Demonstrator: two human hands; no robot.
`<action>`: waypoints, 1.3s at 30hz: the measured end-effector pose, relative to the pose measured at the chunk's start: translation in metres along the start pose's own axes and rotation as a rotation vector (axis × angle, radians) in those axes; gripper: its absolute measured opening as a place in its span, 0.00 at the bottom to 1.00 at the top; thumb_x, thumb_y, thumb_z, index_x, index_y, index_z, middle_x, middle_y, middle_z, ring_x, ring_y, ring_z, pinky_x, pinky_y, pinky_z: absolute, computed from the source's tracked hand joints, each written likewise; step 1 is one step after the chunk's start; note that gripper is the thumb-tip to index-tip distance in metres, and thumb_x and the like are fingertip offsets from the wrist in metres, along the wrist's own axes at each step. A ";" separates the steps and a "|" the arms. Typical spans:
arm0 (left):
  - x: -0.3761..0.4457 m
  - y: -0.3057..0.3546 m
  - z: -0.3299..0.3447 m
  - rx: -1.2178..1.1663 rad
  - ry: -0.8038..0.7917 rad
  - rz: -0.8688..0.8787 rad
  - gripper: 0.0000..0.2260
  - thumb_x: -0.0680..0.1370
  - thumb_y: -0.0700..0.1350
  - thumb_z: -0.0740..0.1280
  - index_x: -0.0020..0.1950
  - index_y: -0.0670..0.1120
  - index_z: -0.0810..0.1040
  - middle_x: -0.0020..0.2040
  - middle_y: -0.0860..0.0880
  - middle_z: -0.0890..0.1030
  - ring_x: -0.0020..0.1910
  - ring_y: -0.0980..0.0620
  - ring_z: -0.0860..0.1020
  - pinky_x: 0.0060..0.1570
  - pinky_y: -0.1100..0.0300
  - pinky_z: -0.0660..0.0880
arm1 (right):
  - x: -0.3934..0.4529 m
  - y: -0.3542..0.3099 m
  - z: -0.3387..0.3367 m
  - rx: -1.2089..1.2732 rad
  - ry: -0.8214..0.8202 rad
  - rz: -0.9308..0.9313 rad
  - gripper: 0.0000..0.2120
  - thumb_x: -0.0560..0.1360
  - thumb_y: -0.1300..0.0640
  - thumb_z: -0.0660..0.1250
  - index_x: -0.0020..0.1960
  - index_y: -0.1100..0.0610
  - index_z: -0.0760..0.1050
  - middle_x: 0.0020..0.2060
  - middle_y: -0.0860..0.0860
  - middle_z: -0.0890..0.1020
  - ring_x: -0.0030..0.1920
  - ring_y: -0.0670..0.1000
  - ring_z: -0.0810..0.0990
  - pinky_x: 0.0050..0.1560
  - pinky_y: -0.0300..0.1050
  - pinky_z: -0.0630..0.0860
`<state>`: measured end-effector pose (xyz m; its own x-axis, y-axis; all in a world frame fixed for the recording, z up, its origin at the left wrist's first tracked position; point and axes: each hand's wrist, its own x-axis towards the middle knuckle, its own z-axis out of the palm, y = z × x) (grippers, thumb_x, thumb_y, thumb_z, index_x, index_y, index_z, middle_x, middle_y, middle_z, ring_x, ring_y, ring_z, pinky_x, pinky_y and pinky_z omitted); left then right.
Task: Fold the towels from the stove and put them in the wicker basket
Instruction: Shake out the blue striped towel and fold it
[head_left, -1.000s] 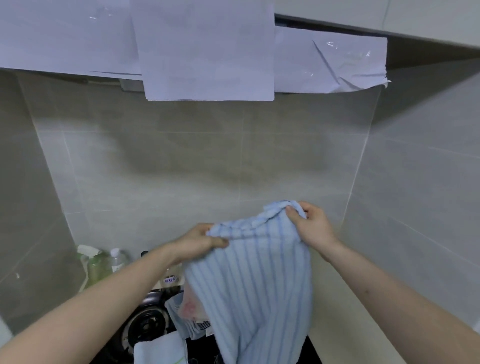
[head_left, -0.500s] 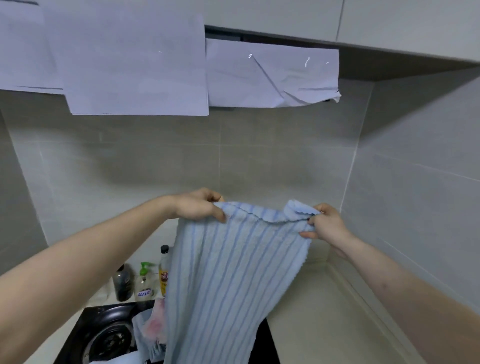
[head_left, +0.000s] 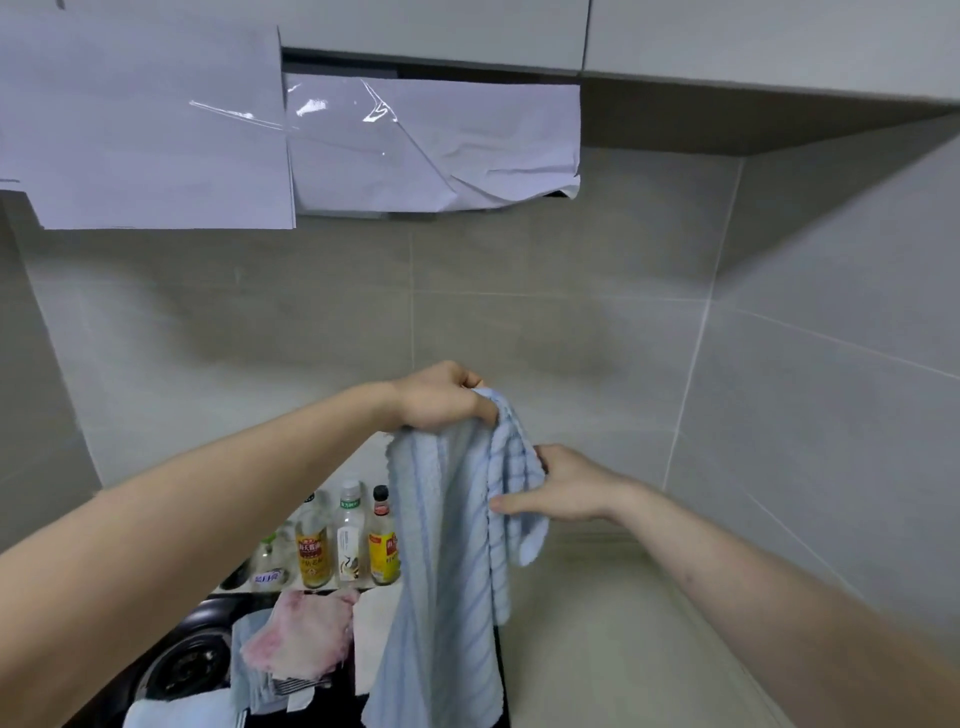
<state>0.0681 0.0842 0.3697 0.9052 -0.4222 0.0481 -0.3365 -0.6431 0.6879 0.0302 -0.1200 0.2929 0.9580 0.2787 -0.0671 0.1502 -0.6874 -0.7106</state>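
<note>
Terry cloth, pale blue with darker stripes: the towel (head_left: 441, 571) hangs in the air over the stove (head_left: 197, 654), its long body dropping toward 6 o'clock from the left hand (head_left: 441, 397). That hand's fingers are curled tight around the top edge, bunching it. The right hand (head_left: 561, 491), at 4 o'clock from the left one, pinches a fold of the side edge between thumb and fingers, a short flap drooping below it. By its drape I judge the cloth light, limp and not slippery; it will sag wherever it is unsupported, so the sound places to hold are two corners of one edge, pulled apart until the cloth hangs flat. The grip as it stands gathers the fabric and would fold it crooked. More towels wait on the stove: a pink one (head_left: 301, 639), a white one (head_left: 371, 644) at its 3 o'clock, another blue one (head_left: 176, 714) toward 7 o'clock. Sauce bottles (head_left: 348, 540) stand behind them at 12 o'clock. The wicker basket is not in view.
</note>
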 end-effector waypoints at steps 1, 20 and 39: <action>0.000 0.001 0.001 -0.027 0.020 -0.016 0.05 0.74 0.48 0.74 0.41 0.48 0.83 0.39 0.50 0.85 0.37 0.51 0.83 0.39 0.59 0.79 | 0.002 0.005 0.000 -0.007 0.013 -0.003 0.14 0.69 0.45 0.77 0.51 0.49 0.83 0.46 0.42 0.87 0.47 0.43 0.85 0.53 0.43 0.81; 0.045 0.009 -0.046 0.296 0.313 -0.035 0.16 0.77 0.57 0.74 0.36 0.49 0.75 0.31 0.52 0.73 0.33 0.51 0.71 0.32 0.58 0.66 | 0.031 0.016 -0.137 -0.140 0.661 -0.034 0.14 0.70 0.72 0.59 0.38 0.54 0.74 0.38 0.54 0.80 0.44 0.51 0.79 0.43 0.40 0.70; -0.070 -0.023 0.066 0.303 -0.399 -0.043 0.23 0.74 0.66 0.72 0.41 0.45 0.78 0.32 0.53 0.72 0.30 0.54 0.70 0.36 0.59 0.69 | -0.074 0.126 -0.036 -0.325 0.031 -0.093 0.06 0.70 0.58 0.63 0.34 0.56 0.72 0.29 0.48 0.75 0.33 0.44 0.73 0.36 0.47 0.72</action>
<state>-0.0050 0.0866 0.3025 0.7698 -0.5648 -0.2973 -0.4148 -0.7968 0.4394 -0.0132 -0.2516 0.2339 0.9429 0.3329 0.0127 0.3025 -0.8392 -0.4519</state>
